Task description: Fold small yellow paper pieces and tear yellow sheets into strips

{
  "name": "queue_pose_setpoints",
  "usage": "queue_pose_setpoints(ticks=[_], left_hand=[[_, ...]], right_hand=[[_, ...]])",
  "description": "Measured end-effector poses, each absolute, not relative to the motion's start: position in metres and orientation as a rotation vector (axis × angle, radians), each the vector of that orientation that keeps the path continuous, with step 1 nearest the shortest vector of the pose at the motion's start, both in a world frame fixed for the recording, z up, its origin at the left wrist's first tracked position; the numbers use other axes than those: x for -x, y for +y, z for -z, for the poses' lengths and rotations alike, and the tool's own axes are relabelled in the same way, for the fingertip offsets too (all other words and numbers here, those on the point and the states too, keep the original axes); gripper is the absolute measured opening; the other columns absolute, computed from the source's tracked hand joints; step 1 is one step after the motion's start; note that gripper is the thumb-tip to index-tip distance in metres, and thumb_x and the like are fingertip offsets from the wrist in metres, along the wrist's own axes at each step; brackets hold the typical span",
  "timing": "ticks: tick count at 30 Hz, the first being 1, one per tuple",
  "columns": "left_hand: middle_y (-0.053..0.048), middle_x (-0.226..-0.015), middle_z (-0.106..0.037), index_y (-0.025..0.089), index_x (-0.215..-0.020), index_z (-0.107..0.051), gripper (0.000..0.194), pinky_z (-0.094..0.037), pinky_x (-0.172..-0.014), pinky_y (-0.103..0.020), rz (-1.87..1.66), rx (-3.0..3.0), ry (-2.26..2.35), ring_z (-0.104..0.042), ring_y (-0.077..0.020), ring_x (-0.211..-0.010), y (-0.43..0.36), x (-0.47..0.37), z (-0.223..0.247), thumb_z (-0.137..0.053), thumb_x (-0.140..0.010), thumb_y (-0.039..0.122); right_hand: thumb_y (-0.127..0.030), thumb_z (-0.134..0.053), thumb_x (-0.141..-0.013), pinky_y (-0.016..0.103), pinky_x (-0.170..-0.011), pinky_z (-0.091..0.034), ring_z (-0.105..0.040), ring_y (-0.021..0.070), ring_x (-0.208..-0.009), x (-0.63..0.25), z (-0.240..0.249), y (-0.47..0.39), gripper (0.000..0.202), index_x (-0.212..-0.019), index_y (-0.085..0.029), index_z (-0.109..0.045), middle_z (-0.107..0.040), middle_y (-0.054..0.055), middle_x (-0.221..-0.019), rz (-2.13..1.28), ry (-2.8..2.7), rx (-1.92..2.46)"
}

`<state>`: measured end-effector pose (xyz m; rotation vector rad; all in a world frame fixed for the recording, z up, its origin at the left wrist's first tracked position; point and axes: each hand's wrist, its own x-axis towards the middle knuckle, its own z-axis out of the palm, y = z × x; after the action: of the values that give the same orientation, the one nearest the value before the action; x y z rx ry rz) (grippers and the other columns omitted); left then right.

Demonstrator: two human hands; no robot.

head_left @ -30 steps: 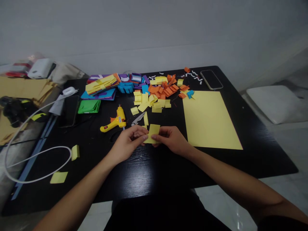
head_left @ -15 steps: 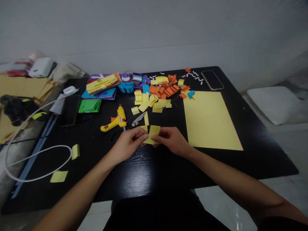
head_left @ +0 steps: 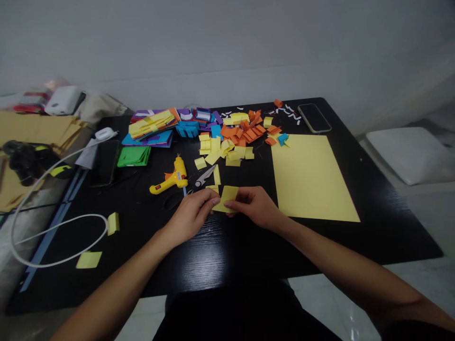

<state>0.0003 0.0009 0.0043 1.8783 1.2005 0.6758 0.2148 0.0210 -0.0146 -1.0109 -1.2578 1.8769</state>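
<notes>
A small yellow paper piece [head_left: 227,196] is held between both hands above the black table. My left hand [head_left: 194,210] pinches its left edge, with thumb and fingers closed. On the other side, my right hand [head_left: 254,206] grips its right edge between thumb and fingers. Just beyond the hands lie scissors [head_left: 205,175] with a narrow folded yellow strip [head_left: 216,175] beside them. The yellow glue gun [head_left: 174,177] rests to the left of the scissors. My hands hide part of another yellow piece near the scissors.
Folded yellow and orange pieces [head_left: 249,132] are heaped at the back. A large yellow sheet [head_left: 313,180] lies right. Colored paper stacks [head_left: 152,125], a green bundle [head_left: 134,156], a dark phone [head_left: 104,163] and a looped white cable [head_left: 59,225] are left. Another phone [head_left: 314,118] is back right.
The whole view has shifted slightly. Both hands keep their grip on the yellow piece, with little visible movement.
</notes>
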Motion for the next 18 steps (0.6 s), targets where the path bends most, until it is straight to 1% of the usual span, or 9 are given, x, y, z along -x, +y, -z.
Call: queue_pose_setpoints(ticks=[4, 7, 9, 11, 15, 18], left_hand=[[0.0, -0.083, -0.062, 0.019, -0.096, -0.064, 0.024, -0.048, -0.071, -0.026, -0.695, -1.875, 1.188, -0.061, -0.0141, -0.074, 0.001, -0.0002, -0.0047, -0.047, -0.106, 0.034], [0.0, -0.084, -0.064, 0.02, -0.097, -0.064, 0.022, -0.048, -0.072, -0.027, -0.704, -1.919, 1.191, -0.061, -0.0142, -0.075, 0.001, -0.001, -0.0069, -0.048, -0.106, 0.032], [0.0, -0.082, -0.065, 0.02, -0.096, -0.065, 0.021, -0.047, -0.071, -0.027, -0.717, -1.957, 1.2, -0.06, -0.0142, -0.074, 0.0006, -0.0023, -0.0087, -0.049, -0.106, 0.03], [-0.001, -0.083, -0.065, 0.019, -0.096, -0.065, 0.02, -0.046, -0.071, -0.026, -0.734, -1.978, 1.21, -0.059, -0.0139, -0.073, -0.0001, -0.0039, -0.0099, -0.05, -0.105, 0.028], [0.0, -0.079, -0.064, 0.018, -0.094, -0.065, 0.02, -0.045, -0.069, -0.025, -0.751, -1.972, 1.231, -0.057, -0.0131, -0.07, -0.0014, -0.0067, -0.0105, -0.051, -0.104, 0.028], [0.002, -0.075, -0.061, 0.018, -0.093, -0.066, 0.021, -0.043, -0.066, -0.025, -0.751, -1.938, 1.243, -0.055, -0.0125, -0.068, -0.002, -0.0076, -0.0104, -0.052, -0.104, 0.029]], right_hand=[[-0.045, -0.089, -0.071, 0.034, -0.078, -0.066, -0.075, 0.0176, -0.079, -0.215, 0.0116, 0.0214, 0.037, -0.095, -0.019, -0.08, -0.08, 0.003, -0.091, -1.887, -1.247, 1.007], [-0.048, -0.087, -0.074, 0.034, -0.075, -0.065, -0.074, 0.0164, -0.074, -0.2145, 0.0099, 0.021, 0.038, -0.098, -0.019, -0.081, -0.08, 0.004, -0.093, -1.873, -1.265, 1.027], [-0.051, -0.084, -0.076, 0.034, -0.073, -0.065, -0.073, 0.0157, -0.068, -0.2139, 0.0103, 0.0206, 0.038, -0.096, -0.018, -0.081, -0.08, 0.005, -0.089, -1.868, -1.29, 1.054], [-0.053, -0.082, -0.078, 0.033, -0.072, -0.065, -0.074, 0.016, -0.067, -0.2134, 0.012, 0.0203, 0.039, -0.094, -0.017, -0.082, -0.079, 0.005, -0.085, -1.873, -1.3, 1.064], [-0.053, -0.084, -0.077, 0.035, -0.075, -0.065, -0.075, 0.0179, -0.071, -0.2131, 0.0155, 0.0203, 0.039, -0.094, -0.018, -0.082, -0.079, 0.004, -0.084, -1.869, -1.297, 1.046], [-0.053, -0.085, -0.075, 0.035, -0.074, -0.065, -0.075, 0.0185, -0.069, -0.2135, 0.0165, 0.0203, 0.041, -0.095, -0.017, -0.082, -0.079, 0.004, -0.081, -1.846, -1.321, 1.055]])
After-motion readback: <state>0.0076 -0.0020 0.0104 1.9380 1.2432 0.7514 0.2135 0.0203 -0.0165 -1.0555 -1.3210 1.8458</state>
